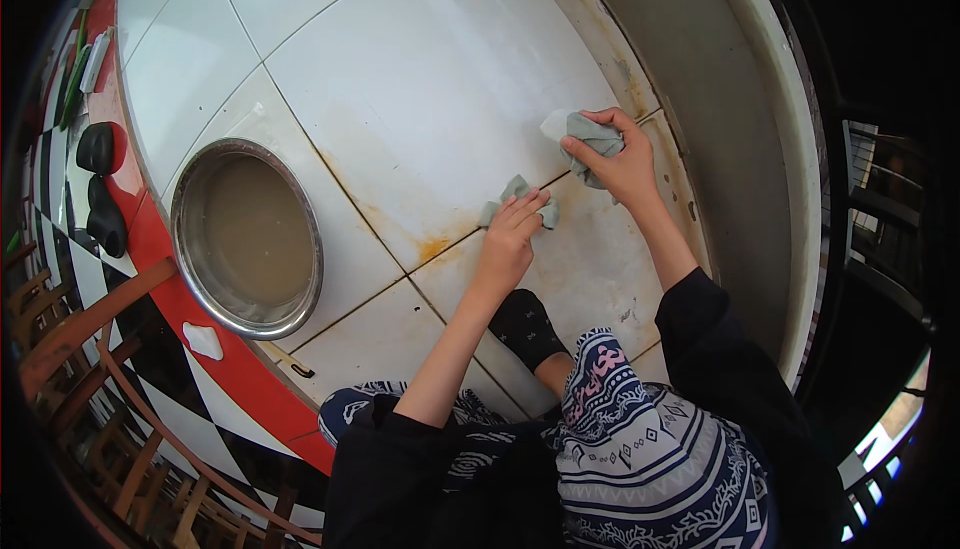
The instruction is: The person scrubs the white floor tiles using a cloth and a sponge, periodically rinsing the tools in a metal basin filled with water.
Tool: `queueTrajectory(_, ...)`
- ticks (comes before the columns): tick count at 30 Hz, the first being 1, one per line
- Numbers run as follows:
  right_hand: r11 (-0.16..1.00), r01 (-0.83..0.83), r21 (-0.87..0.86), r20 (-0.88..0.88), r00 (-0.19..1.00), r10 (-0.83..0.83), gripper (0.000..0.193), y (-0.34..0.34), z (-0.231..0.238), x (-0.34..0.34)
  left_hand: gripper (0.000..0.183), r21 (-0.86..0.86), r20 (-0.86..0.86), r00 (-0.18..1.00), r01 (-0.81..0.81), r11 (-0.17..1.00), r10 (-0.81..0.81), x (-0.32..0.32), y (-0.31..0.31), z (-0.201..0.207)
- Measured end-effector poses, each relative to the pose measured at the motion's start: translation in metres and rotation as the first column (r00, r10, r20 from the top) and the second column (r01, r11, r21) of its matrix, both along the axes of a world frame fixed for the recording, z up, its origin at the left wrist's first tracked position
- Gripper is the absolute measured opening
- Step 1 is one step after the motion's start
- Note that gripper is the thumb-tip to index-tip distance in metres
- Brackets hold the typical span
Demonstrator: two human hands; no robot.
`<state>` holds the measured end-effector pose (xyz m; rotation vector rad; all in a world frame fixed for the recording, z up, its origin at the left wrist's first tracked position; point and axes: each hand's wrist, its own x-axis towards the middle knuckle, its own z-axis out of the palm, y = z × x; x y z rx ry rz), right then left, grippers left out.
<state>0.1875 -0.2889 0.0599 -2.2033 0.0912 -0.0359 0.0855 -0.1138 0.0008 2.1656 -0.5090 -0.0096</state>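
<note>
On the white floor tiles [400, 79], my left hand [508, 241] lies with its fingers pressed over a small grey-green cloth [517, 187]. Bits of the cloth stick out on both sides of the fingers. Farther right, near the low wall, my right hand [628, 161] grips a bunched grey-green cloth [594, 135] between thumb and fingers. A white piece [553, 126] shows at that cloth's left edge; its kind is unclear. Orange-brown stains [432, 247] mark the tile and the grout lines to the left of my left hand.
A round metal basin [312, 294] of murky water stands at left. Near it are a white lump [203, 340] on the red edge [240, 389] and a thin stick with a black end [290, 360]. Black shoes [96, 149], wooden chairs [100, 349] and the low wall [740, 79] flank the floor.
</note>
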Motion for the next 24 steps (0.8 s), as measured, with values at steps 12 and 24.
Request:
queueTrajectory(12, 0.274, 0.651, 0.708, -0.68, 0.523, 0.515, 0.023, 0.017, 0.013, -0.013, 0.038, -0.558, -0.83, 0.555, -0.828, 0.058, -0.062, -0.017, 0.102, 0.053)
queueTrajectory(24, 0.73, -0.529, 0.433, 0.023, 0.816, 0.578, 0.034, 0.205, 0.067, 0.009, 0.038, -0.491, -0.832, 0.52, -0.852, -0.179, -0.194, -0.062, 0.13, 0.053)
